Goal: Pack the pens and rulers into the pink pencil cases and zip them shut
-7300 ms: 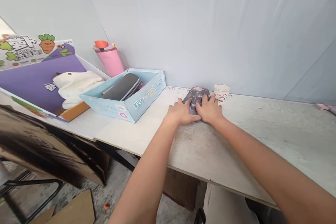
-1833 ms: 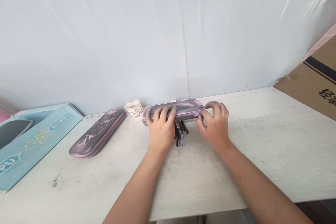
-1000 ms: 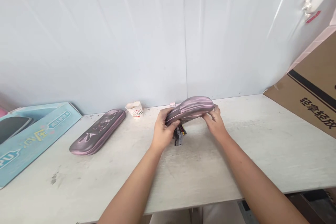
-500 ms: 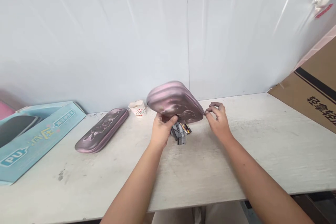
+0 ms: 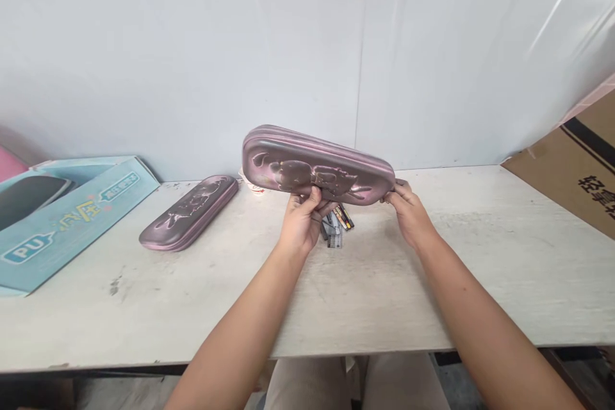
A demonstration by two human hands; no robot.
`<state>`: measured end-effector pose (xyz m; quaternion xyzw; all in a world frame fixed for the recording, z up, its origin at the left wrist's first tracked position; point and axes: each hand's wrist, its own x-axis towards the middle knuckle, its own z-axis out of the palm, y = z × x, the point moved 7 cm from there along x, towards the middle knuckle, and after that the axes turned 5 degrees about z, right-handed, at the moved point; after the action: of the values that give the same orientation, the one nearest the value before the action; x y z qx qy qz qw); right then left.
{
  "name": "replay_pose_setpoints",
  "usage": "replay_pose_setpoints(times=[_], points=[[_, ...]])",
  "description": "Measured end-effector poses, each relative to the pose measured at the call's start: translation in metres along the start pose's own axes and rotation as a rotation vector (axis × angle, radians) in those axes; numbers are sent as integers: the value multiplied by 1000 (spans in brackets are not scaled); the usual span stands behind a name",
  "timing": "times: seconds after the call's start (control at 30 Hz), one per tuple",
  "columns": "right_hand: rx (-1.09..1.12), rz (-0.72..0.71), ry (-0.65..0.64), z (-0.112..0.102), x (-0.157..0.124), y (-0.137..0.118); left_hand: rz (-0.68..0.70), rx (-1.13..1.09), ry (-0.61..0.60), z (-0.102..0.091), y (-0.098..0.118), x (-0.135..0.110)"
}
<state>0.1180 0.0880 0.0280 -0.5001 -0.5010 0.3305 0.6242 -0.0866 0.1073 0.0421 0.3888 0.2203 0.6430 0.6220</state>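
Observation:
Both hands hold a long, rounded hard-shell pencil case (image 5: 317, 166) in metallic mauve with an embossed pattern, raised above the table and tilted slightly. My left hand (image 5: 302, 221) grips its lower edge near the middle, and my right hand (image 5: 408, 211) holds its right end. Under it, a small bunch of pens and slim dark items (image 5: 336, 227) lies on the table, partly hidden by the case. A matching pencil case (image 5: 189, 221) lies flat further left. Behind the held case, a white paper cup (image 5: 250, 183) is mostly hidden.
A light blue cardboard box (image 5: 81, 218) with a dark case inside sits at the table's left end, and a pink object (image 5: 9, 163) stands behind it. A brown cardboard box (image 5: 581, 170) leans in at the right. A pale wall runs along the table's back edge.
The held case has swung from a steep tilt to nearly level, turning its embossed face toward me. My right hand has closed on its right end. The view has shifted slightly.

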Motion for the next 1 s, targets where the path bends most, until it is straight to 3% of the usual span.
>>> replay_pose_setpoints(times=[0.17,0.27,0.33,0.5,0.57,0.67,0.83,1.0], points=[[407,276,-200,42,-21,19,-152,-151,74,3,-22,-7],[471,369,-325,61,-32,19,-231,-162,91,4,-32,-10],[455,390,-356,62,-33,18,-228,-143,84,3,-29,-9],[564,340,-48,21,-15,18,-251,99,29,-3,-15,-7],[601,324,-1,12,-14,16,-265,219,12,-6,-13,-7],[524,243,-33,13,-19,7,-231,302,34,-9,-10,-7],[182,24,-166,34,-34,-17,-181,295,59,-4,-5,-13],[-14,16,-244,43,-41,-23,-127,363,48,-2,2,-16]])
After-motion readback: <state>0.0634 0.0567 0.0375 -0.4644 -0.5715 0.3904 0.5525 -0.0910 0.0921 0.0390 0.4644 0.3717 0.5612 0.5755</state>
